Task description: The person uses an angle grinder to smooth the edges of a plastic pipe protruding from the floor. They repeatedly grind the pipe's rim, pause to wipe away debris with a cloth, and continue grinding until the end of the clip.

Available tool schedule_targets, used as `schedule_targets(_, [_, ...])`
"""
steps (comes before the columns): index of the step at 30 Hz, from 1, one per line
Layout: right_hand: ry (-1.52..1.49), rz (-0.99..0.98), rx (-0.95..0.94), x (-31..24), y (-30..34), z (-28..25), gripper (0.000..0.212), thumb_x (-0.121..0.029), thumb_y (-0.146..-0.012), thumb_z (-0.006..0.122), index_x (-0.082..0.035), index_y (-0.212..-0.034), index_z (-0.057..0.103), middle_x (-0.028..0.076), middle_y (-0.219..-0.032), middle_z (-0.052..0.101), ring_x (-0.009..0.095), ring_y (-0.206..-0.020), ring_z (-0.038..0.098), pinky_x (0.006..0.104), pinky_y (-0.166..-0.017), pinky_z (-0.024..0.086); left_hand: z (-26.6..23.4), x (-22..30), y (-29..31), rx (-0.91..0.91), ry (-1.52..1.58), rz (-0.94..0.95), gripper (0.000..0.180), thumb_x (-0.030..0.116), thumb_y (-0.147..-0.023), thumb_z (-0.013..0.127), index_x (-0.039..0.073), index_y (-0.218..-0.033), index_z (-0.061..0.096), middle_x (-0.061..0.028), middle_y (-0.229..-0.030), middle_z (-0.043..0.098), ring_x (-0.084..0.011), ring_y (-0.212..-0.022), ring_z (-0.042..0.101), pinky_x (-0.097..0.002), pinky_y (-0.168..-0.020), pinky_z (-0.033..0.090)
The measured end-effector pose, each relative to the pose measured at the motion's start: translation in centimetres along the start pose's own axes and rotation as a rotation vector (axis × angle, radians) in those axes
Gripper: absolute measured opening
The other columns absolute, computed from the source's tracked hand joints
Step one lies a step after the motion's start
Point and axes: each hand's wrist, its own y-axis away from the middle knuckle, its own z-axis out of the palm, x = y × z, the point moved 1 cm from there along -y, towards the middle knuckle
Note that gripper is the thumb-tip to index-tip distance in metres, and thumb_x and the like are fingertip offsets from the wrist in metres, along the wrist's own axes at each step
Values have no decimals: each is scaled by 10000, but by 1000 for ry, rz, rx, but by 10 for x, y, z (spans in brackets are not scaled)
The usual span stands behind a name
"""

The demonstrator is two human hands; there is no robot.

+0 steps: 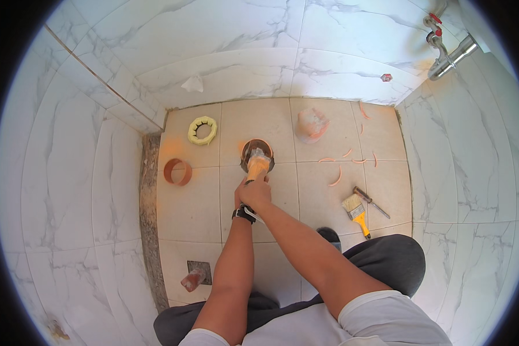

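A dusty yellow tool (258, 166), its exact kind not clear, points down into a round pipe opening (256, 147) in the tiled floor. My right hand (259, 189) is closed around the tool's near end. My left hand (239, 195) lies against the right and seems closed on the same end, its fingers mostly hidden. A dark watch (244, 214) is on my left wrist. The pipe opening has an orange-brown rim, and the tool covers part of its inside.
To the left lie a cream scalloped ring (202, 131) and a short orange-brown pipe ring (177, 172). Nearer is a floor drain (200, 271) with a dusty object (193, 280). Rightward are a dusty pinkish lump (312, 125), curved shavings (335, 176), a paintbrush (357, 214) and a screwdriver (372, 201).
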Motion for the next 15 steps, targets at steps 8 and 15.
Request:
schedule_targets(8, [-41, 10, -45, -2, 1, -6, 939, -317, -932, 599, 102, -1600, 89, 342, -1447, 510, 441, -1329, 540, 466, -1101, 458, 3, 1, 1, 17, -8, 0, 580, 461, -1025, 559, 6, -1384, 567, -152, -1220, 701, -299, -1116, 683, -431, -913, 554])
schedule_targets(15, [-48, 10, -48, -1, -2, 2, 921, -319, -945, 580, 92, -1604, 84, 352, -1415, 528, 463, -1284, 568, 468, -1073, 485, 7, 1, 1, 38, -38, -7, 589, 462, -1020, 562, 3, -1388, 566, -156, -1228, 699, -304, -1130, 679, -435, -918, 552])
